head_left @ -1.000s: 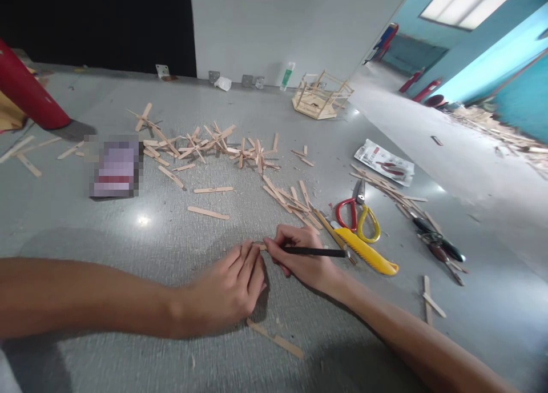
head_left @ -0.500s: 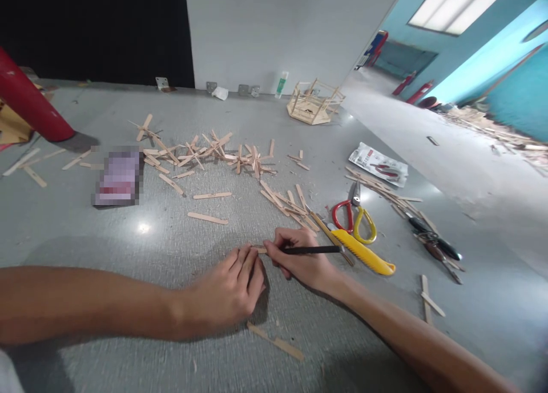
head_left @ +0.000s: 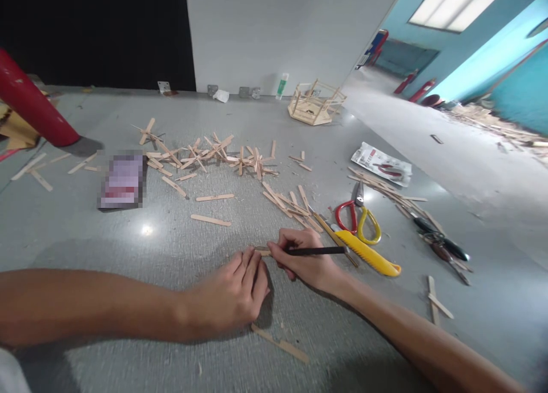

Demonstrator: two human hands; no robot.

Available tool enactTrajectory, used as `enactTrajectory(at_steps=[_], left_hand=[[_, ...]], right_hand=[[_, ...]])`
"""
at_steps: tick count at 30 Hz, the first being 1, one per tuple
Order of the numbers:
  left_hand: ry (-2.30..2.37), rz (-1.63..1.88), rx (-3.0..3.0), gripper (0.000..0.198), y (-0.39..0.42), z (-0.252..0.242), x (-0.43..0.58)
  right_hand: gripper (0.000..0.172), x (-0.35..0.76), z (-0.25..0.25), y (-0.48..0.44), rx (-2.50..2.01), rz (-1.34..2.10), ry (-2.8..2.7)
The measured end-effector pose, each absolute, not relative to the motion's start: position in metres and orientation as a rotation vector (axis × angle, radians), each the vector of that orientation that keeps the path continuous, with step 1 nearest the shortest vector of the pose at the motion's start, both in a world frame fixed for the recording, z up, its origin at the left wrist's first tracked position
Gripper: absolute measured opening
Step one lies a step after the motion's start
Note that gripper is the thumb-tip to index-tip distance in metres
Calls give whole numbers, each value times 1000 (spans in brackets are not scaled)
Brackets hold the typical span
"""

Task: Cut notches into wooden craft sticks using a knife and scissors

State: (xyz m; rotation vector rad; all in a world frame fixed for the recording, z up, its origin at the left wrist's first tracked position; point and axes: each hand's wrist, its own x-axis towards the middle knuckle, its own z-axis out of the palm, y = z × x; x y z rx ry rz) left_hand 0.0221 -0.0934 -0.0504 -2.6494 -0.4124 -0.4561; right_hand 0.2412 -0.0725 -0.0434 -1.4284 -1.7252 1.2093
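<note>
My left hand [head_left: 242, 284] is closed, its fingertips pressing a flat wooden craft stick [head_left: 265, 253] against the grey table [head_left: 162, 347]. Most of that stick is hidden under the fingers. Gripped like a pencil in my right hand [head_left: 302, 253] is a slim black craft knife [head_left: 321, 250], its thin tip at the stick, right by my left fingertips. Nearer to me lies a notched craft stick [head_left: 280, 344]. Just right of my right hand are a yellow utility knife [head_left: 368, 255] and scissors [head_left: 357, 213] with one red and one yellow handle.
Loose craft sticks [head_left: 209, 153] lie in a heap further back, left of an open stick frame [head_left: 314, 104]. A blurred phone-like object [head_left: 123, 181] and a red tube [head_left: 34, 101] are at left. Pliers [head_left: 443, 241] and a white packet [head_left: 382, 163] lie right.
The whole view has shifted slightly, so things appear a little further right. Both hands keep their hold, with the knife tip still at the stick.
</note>
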Motion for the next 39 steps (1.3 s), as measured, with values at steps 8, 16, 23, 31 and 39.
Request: enactTrajectory(at_steps=[8, 16, 23, 31, 39], left_hand=[[-416, -470, -2654, 36, -93, -50, 22], [-421, -454, -2648, 33, -94, -53, 22], [-417, -455, -2641, 33, -93, -52, 22], [-423, -456, -2613, 30, -93, -51, 23], [-428, -471, -2634, 31, -93, -53, 23]], right_hand=[[41, 241, -44, -73, -1425, 1227, -1714], [41, 241, -44, -72, -1423, 1229, -1716], [40, 241, -42, -72, -1425, 1197, -1747], [43, 240, -42, -71, -1394, 1188, -1761], [43, 238, -46, -71, -1398, 1253, -1660]])
